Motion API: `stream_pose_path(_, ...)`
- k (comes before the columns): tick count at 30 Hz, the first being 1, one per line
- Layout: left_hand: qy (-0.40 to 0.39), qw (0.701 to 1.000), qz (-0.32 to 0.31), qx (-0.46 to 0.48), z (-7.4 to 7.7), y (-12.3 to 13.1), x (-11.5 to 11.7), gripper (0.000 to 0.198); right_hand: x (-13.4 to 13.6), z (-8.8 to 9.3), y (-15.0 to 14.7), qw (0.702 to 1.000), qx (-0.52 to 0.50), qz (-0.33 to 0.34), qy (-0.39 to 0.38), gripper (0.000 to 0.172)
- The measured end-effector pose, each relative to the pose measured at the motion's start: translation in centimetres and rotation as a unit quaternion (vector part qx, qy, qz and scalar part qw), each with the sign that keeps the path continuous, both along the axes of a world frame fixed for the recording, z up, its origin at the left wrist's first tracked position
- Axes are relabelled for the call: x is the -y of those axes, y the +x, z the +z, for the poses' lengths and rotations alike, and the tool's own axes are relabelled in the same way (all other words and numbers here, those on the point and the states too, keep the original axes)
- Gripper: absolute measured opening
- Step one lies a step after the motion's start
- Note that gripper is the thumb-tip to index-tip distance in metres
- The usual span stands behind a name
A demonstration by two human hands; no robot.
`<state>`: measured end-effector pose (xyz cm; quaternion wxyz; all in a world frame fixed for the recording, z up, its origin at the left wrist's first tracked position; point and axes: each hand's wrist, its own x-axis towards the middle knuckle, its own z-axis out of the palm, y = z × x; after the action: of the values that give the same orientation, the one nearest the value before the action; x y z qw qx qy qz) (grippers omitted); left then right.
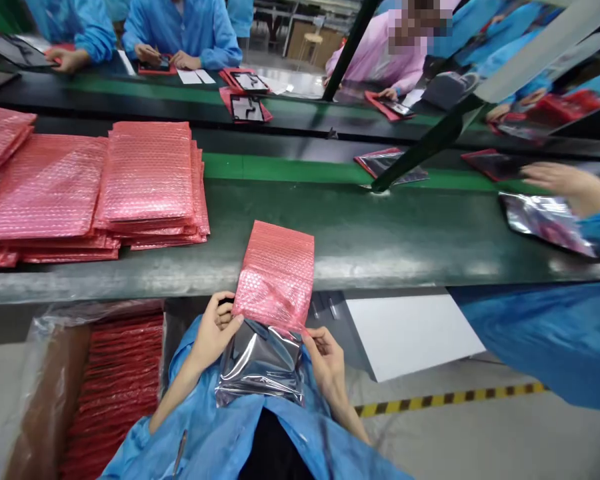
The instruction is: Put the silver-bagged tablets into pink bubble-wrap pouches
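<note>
A pink bubble-wrap pouch (277,270) lies partly over the front edge of the green bench, its near end hanging toward me. Below its near edge is a shiny silver-grey bag (263,363), close against my blue smock; its top end meets the pouch mouth. My left hand (217,333) pinches the pouch's near left corner between thumb and fingers. On the other side, my right hand (324,353) has its thumb and fingers closed on the near right corner. Whether the bag's top is inside the pouch cannot be told.
Stacks of pink pouches (147,177) cover the bench at left. An open, plastic-lined box (115,387) of red pouches stands below. At right, a co-worker's hand (570,183) is over a silver bag (545,220). A slanted post (420,150) rises from the bench.
</note>
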<state>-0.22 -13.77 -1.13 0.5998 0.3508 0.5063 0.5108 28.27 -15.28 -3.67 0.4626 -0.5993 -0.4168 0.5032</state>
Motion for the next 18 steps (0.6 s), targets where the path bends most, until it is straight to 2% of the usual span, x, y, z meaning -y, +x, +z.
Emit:
stream_pose_path(4,-0.001,0.998,0.044,-0.045,-0.2,-0.2,-0.2,0.036,0.4,0.4,-0.1,1.000,0.009,0.016,0.006,0.034)
stream_pose_path(10,0.031,0.998,-0.058,-0.017,0.4,-1.9,-0.6,0.046,0.0,0.8,-0.4,1.000,-0.002,0.025,0.003,0.036)
stream_pose_path(14,0.028,0.997,-0.024,-0.064,0.9,-1.8,-0.6,0.046,-0.7,0.2,-0.6,0.999,-0.006,0.041,0.022,0.039)
stream_pose_path(16,0.021,0.994,-0.006,-0.104,1.6,-1.6,-0.3,0.043,-1.0,0.2,-0.8,0.998,-0.006,0.050,0.031,0.038)
stream_pose_path(18,0.016,0.991,-0.015,-0.129,2.5,-1.4,0.2,0.044,-1.1,0.6,-1.0,0.998,-0.006,0.053,0.037,0.037)
